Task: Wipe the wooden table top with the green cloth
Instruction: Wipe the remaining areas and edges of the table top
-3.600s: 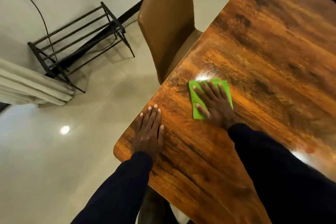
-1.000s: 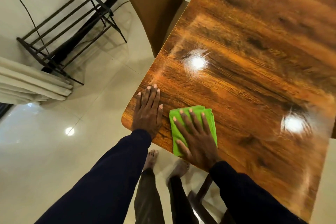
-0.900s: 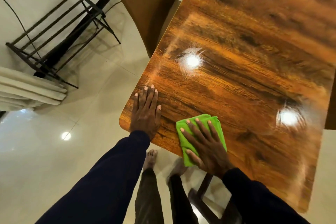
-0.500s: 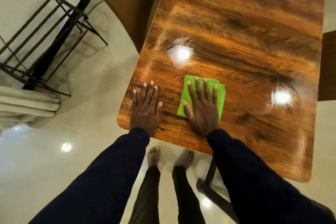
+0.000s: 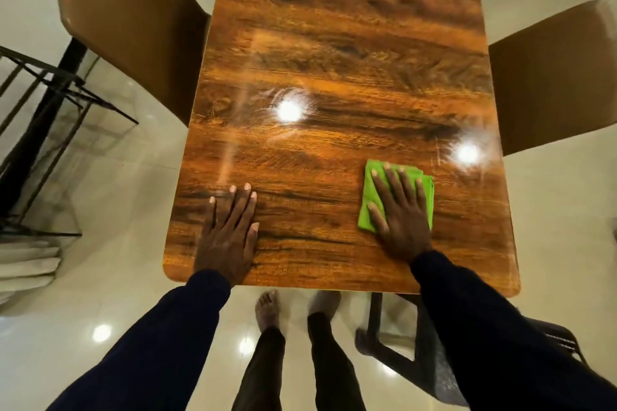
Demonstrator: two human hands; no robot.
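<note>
The glossy wooden table top (image 5: 340,53) runs away from me, its short near edge in front of my legs. A folded green cloth (image 5: 369,197) lies flat on the near right part of it. My right hand (image 5: 400,210) presses down on the cloth with straight, spread fingers and covers most of it. My left hand (image 5: 230,230) rests flat on the bare wood near the front left corner, fingers straight and holding nothing. The two hands are well apart.
A tan chair (image 5: 127,20) is tucked against the table's left side and another chair (image 5: 551,77) against its right side. A black metal rack (image 5: 43,103) stands on the tiled floor at the left. My bare feet (image 5: 267,310) and a table leg (image 5: 377,320) show below the near edge.
My right hand has slid the cloth rightwards along the near part of the table, away from my left hand. The view has swung so the table lies square ahead. My left hand stayed flat.
</note>
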